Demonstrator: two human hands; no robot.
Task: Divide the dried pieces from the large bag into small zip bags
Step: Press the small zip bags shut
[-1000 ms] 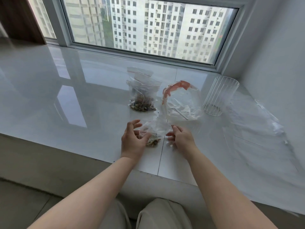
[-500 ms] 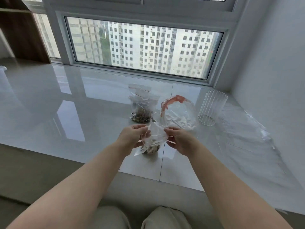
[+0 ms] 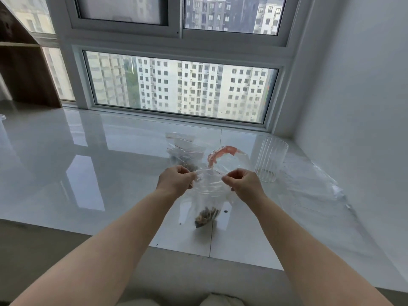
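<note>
A small clear zip bag (image 3: 207, 191) hangs upright above the white sill, with brown dried pieces (image 3: 206, 216) gathered in its bottom corner. My left hand (image 3: 176, 181) pinches the bag's top edge at the left, and my right hand (image 3: 242, 183) pinches it at the right. Behind my hands lies the large clear bag (image 3: 229, 160) with a red zip strip. To its left sits a pile of small zip bags (image 3: 185, 151) holding dark dried pieces.
A ribbed clear glass cup (image 3: 270, 159) stands at the right of the large bag. Flat clear plastic sheets (image 3: 318, 191) lie along the right wall. A few crumbs (image 3: 225, 211) dot the glossy sill (image 3: 88, 173). The window frame bounds the back.
Both hands have lifted the small bag off the sill and spread apart along its top edge, so it now hangs upright. The camera has tilted upward.
</note>
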